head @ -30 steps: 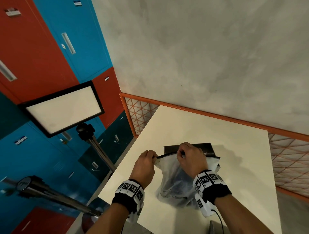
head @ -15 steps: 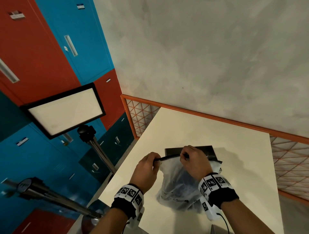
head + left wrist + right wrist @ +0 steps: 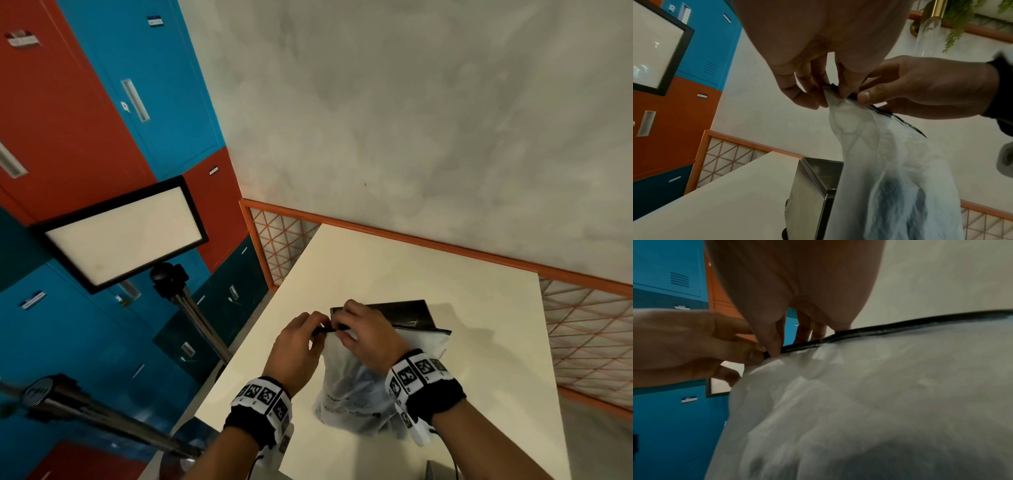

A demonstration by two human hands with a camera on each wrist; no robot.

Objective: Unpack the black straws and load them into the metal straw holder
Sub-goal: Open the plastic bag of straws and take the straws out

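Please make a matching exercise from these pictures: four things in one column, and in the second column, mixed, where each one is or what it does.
Things:
1. left hand
2. frosted bag
3. metal straw holder
4. lit panel

Places or states:
A. on a stand beside the table
B. pinches the bag's black strip at its left end
C. on the table behind the bag
D. held upright by both hands

Pairs: 1-B, 2-D, 3-C, 4-A

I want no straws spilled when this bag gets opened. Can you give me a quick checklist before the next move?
1. Left hand pinches the bag's black strip at its end: ok.
2. Right hand pinches the strip beside it: ok.
3. Bag bottom rests on the table: ok.
4. Bag mouth open: not ok, strip looks sealed.
5. Metal holder close behind bag: ok.
6. Holder empty: cannot tell.
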